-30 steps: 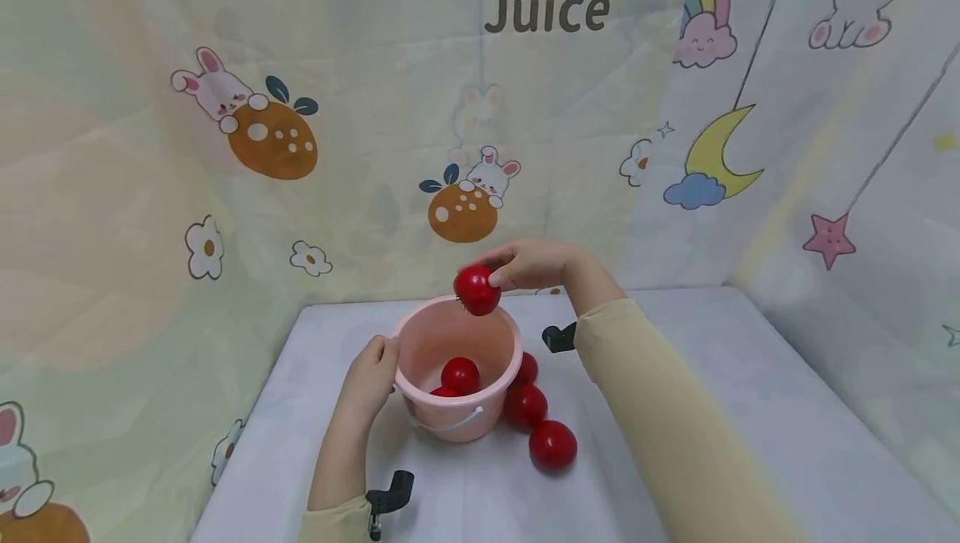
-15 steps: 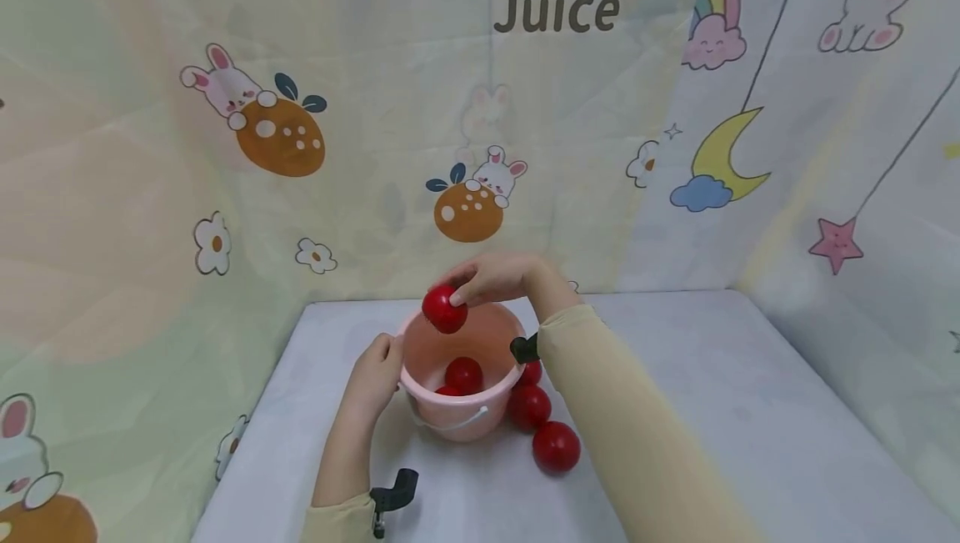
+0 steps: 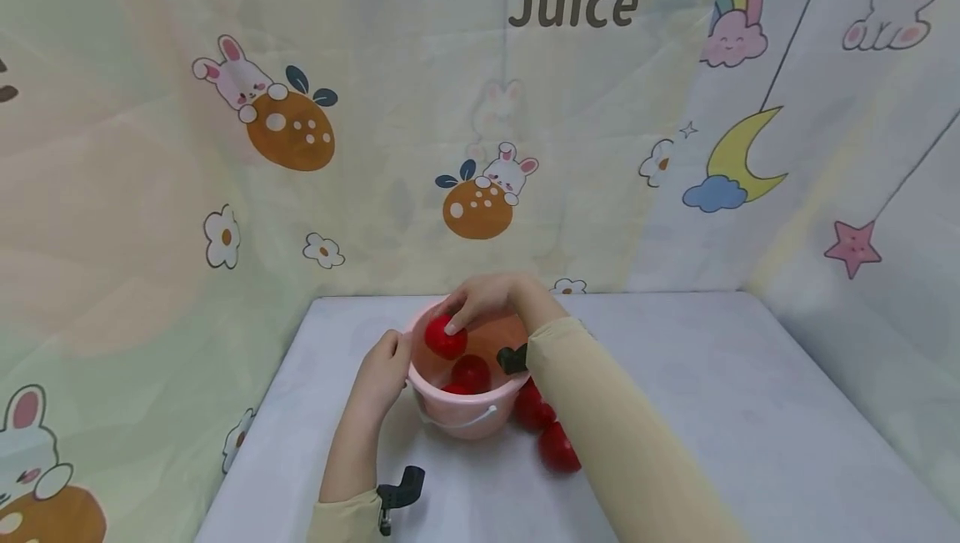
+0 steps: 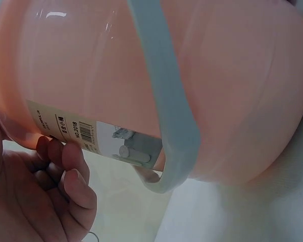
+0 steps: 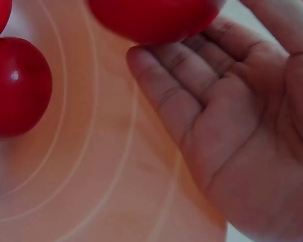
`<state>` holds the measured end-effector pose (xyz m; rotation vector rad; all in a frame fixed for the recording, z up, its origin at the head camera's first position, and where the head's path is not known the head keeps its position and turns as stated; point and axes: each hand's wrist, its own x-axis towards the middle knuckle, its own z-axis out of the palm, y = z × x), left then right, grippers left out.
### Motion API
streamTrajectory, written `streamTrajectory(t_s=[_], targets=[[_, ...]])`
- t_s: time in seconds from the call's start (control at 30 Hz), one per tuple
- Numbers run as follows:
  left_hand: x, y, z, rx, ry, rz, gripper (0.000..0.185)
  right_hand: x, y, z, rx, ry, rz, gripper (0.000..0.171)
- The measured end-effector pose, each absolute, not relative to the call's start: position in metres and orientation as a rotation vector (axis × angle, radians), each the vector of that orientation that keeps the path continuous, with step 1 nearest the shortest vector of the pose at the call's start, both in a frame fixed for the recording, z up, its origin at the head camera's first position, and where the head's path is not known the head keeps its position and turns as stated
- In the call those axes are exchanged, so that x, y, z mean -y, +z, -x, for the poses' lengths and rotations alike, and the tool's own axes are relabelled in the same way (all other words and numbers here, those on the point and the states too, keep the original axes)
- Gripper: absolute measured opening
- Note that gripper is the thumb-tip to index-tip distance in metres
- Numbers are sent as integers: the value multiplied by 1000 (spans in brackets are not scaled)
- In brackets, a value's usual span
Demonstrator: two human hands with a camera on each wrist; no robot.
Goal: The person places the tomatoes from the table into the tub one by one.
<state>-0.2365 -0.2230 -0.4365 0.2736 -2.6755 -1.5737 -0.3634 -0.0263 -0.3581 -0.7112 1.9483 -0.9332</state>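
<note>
A pink bucket (image 3: 450,411) stands on the table, its mouth tipped toward me in the head view. My left hand (image 3: 384,368) grips its left rim; the left wrist view shows curled fingers (image 4: 77,189) against the wall near a paper label (image 4: 65,121). Inside the bucket's mouth, my right hand (image 3: 487,297) holds a glossy red tomato (image 3: 442,339) between thumb and fingers. Beneath it, one tomato (image 3: 472,374) lies in the bucket, and another (image 3: 456,389) is partly hidden by the front rim. The right wrist view catches the held tomato (image 5: 156,20) at its top edge.
Two tomatoes, one nearer the bucket (image 3: 531,409) and one closer to me (image 3: 558,449), lie right of it, partly covered by the right sleeve (image 3: 615,426). The bucket's pale handle (image 4: 166,85) hangs down in front. A printed cloth (image 3: 390,109) backs the white table (image 3: 720,409).
My right hand has moved left and down with the tomato, from above the bucket's rim into its mouth. The left hand keeps its grip on the rim.
</note>
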Motion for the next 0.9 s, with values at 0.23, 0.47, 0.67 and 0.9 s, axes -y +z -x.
streamTrajectory(t_s=[0.23,0.47,0.67,0.9], targets=[[223,-435,236,2679,-1570,-270,38,35,-371,364,-1931,-889,583,46],[222,-436,236,2679,-1572,-279,36,41,-387,366,-1896,-830,559,42],[221,-437,238,2670,-1565,-268,36,45,-390,365,-1889,-837,543,37],[221,-438,238,2678,-1570,-285,38,45,-388,360,-1865,-879,530,39]])
